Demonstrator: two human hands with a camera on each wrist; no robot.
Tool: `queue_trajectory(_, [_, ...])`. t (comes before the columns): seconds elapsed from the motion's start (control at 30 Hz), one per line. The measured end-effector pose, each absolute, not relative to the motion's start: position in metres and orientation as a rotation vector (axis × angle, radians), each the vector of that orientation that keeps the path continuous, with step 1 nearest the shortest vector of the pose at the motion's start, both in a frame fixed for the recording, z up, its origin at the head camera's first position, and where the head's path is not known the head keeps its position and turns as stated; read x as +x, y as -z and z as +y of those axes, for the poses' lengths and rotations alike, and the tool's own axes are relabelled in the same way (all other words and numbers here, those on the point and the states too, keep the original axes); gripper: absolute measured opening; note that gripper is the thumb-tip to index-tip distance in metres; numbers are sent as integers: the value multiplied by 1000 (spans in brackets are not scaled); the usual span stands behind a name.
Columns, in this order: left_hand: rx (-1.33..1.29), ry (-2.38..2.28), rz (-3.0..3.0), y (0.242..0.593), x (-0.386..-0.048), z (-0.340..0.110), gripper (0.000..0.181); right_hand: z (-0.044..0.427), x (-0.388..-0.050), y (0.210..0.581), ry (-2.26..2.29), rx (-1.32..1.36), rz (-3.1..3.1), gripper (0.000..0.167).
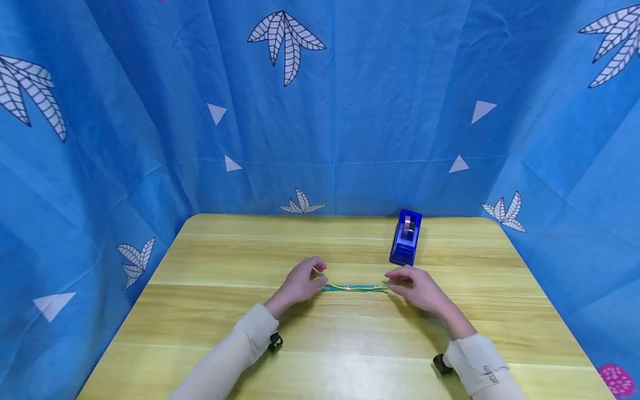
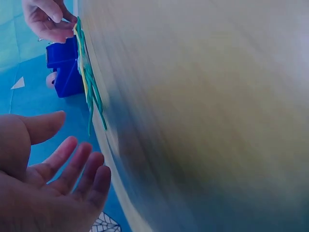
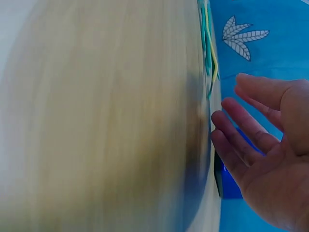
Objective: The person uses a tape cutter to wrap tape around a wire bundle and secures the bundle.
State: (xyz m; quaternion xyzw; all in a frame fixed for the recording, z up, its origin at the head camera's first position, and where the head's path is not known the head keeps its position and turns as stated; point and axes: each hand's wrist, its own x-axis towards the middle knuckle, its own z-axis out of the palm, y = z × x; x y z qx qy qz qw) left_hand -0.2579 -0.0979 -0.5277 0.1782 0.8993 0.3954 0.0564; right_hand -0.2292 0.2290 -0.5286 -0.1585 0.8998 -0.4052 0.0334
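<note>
A slim bundle of green and yellow strands (image 1: 361, 288) lies crosswise on the wooden table; whether they are cord or wire I cannot tell. Something pale and shiny shows near its middle. At the bundle's left end hovers my left hand (image 1: 303, 280), thumb and fingers spread apart; the left wrist view shows a gap between those fingers (image 2: 83, 153) and the strand ends. My right hand (image 1: 419, 286) is beside the right end, its fingers (image 3: 244, 130) extended and holding nothing in the right wrist view.
Behind my right hand stands a blue tape dispenser (image 1: 405, 240), partly hidden by that hand in the right wrist view. A blue curtain (image 1: 375, 111) with leaf prints hangs beyond the table's far edge and along both sides. Bare wood of the table (image 1: 350, 339) shows between my forearms.
</note>
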Motion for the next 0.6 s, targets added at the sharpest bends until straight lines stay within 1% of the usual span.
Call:
queue_trajectory(0.17, [548,-1142,2808,530,-254,-113,37,248,-224,527,1163,-538,2866,33])
queue_trajectory(0.3, [533,-1048,2889,525,-251,-135,48,267,-218,522,1065,-580,2950,39])
queue_trajectory(0.43, [556,-889,2998,511,-251,-167,57,289,-212,509,879,-565,3035,46])
queue_trajectory(0.6, [639,-567,3180,483,-253,-208,63,318,-210,488,611,-535,3152,54])
